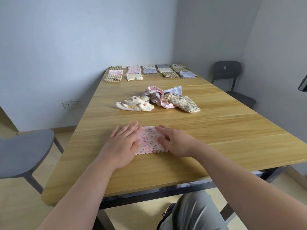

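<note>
Folded pink dotted cloth (pixel 150 141): near table (pixel 232 130) edge, before the unfolded cloth heap (pixel 159 99).
My left hand (pixel 124 145): fingers straight, pressing its left side.
My right hand (pixel 174 141): flat on its right side.

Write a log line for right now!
left hand flat on pink cloth | right hand flat on it | pile unfolded

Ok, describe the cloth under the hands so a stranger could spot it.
On the long wooden table, look nearer than the crumpled heap at its middle. A folded pink spotted cloth lies flat there, pressed by the left hand and right hand. Unlike the folded cloths in rows at the far end, it lies alone and has hands on it.
</note>
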A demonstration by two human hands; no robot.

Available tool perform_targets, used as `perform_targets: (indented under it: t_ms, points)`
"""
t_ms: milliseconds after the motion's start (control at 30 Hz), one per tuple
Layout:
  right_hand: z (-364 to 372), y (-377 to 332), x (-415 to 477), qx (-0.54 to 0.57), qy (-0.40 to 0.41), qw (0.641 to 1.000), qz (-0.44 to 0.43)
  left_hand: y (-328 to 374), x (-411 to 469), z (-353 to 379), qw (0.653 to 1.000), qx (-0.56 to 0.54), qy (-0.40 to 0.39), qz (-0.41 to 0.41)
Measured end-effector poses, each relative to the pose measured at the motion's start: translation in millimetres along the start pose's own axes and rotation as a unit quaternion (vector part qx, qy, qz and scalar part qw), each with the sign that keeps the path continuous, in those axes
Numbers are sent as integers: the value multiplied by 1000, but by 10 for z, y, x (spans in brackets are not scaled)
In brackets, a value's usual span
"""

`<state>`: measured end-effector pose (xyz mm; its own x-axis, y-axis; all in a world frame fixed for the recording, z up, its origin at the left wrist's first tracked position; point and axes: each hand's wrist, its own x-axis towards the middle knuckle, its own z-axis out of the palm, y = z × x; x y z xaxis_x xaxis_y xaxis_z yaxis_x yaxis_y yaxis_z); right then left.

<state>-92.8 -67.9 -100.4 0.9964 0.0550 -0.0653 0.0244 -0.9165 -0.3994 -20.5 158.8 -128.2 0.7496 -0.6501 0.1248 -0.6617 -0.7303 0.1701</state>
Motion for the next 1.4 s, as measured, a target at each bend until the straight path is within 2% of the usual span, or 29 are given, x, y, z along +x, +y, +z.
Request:
perform_targets:
  t_ms: [100,233,467,567,667,700,767,833,900,1000,1067,1133,1267,1400]
  points:
    - [-18,-45,23,-34,-15,999,-10,18,14,6,999,6,-39,12]
    - [-9,-6,60,-115,-95,989,-6,29,33,-14,997,0,-71,-3]
    - [-41,42,61,-93,-91,991,11,30,36,-35,996,-9,-87,-11]
    - [-47,45,83,-22,-51,998,33,22,46,-39,996,-16,-90,-11]
    - [-59,41,90,-54,-63,996,40,21,42,-30,996,-18,-88,-13]
    - [-54,31,80,-46,-56,996,46,22,42,-25,996,-20,-86,-12]
    - [-40,-13,52,-17,30,996,80,19,50,-18,996,-28,-82,-13]
    - [-17,-69,32,-71,155,977,130,9,64,-12,996,-42,-78,-19]
    - [8,-87,50,-116,189,960,169,7,96,-35,995,-73,-68,-32]
    - [-2,-116,104,-73,136,967,204,61,206,-181,976,-190,-36,-98]
    - [-17,-129,136,-35,108,969,221,134,347,-299,976,-179,-18,-124]
    - [-6,-134,173,-13,86,972,217,197,515,-375,985,-131,-8,-115]
    - [59,-124,230,38,64,979,188,290,756,-357,985,-132,-54,-98]
    - [-49,-100,318,167,85,965,185,227,920,-344,974,-166,-119,-94]
